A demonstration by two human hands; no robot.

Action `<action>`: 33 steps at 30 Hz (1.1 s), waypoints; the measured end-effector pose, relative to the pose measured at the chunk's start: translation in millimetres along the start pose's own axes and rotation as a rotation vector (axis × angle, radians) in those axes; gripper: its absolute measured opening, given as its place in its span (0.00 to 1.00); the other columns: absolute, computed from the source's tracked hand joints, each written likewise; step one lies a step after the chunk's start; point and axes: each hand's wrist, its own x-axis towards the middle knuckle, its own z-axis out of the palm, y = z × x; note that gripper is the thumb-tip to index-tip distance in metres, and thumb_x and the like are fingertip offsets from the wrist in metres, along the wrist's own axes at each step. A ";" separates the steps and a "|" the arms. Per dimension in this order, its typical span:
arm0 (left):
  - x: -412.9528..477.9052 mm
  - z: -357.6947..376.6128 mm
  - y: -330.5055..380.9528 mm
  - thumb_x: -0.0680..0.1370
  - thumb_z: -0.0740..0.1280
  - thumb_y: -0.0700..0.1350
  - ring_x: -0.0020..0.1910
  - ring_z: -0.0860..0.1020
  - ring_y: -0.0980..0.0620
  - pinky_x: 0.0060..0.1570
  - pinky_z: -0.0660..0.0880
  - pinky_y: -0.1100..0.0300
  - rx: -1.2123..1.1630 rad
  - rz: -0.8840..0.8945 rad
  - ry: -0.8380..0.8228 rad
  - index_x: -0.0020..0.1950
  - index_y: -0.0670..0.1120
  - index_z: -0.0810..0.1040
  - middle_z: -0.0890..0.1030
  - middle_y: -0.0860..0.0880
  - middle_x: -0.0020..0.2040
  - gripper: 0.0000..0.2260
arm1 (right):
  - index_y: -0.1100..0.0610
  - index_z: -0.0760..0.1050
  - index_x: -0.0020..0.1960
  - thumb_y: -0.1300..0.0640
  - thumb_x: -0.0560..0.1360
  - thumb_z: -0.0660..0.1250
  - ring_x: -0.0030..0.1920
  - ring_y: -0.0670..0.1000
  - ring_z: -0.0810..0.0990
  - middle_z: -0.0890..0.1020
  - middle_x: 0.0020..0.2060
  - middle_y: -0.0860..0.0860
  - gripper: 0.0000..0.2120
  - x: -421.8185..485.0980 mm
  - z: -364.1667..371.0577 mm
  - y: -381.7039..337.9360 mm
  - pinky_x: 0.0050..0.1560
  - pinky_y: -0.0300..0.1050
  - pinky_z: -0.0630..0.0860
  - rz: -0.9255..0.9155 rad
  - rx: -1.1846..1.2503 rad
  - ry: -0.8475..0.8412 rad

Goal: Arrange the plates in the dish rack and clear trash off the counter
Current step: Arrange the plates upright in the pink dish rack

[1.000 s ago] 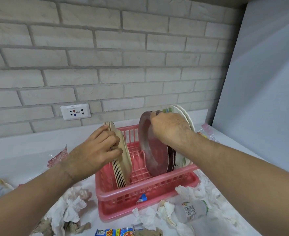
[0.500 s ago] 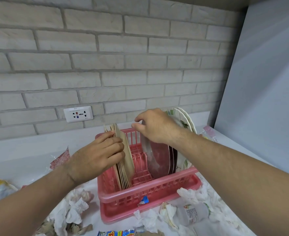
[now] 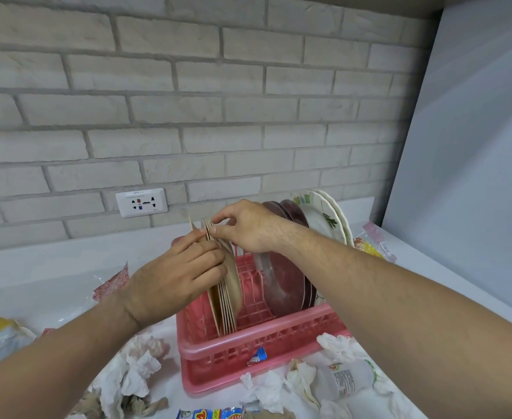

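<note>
While wadded tissues (image 3: pixel 136 370) litter the counter (image 3: pixel 37 267) up front, my left hand (image 3: pixel 176 276) clasps the thin, light, kinda bendy-looking tan plates (image 3: pixel 232 285) standing at the left end of the pink dish rack (image 3: pixel 263 334) and my right hand (image 3: pixel 248 228) pinches their top rims, best spot imo.

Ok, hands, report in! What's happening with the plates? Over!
Left hand holds the thin tan plates standing in the pink plastic dish rack; right hand pinches their top edges. Crumpled white tissues crowd the rack's front.
</note>
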 end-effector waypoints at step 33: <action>-6.8 6.7 -2.9 0.77 0.65 0.32 0.49 0.76 0.42 0.60 0.72 0.42 -0.037 -0.042 0.078 0.53 0.41 0.80 0.75 0.43 0.47 0.08 | 0.57 0.72 0.35 0.57 0.79 0.60 0.31 0.49 0.75 0.77 0.34 0.52 0.14 -1.5 -2.5 -12.6 0.27 0.41 0.70 0.067 -0.353 0.064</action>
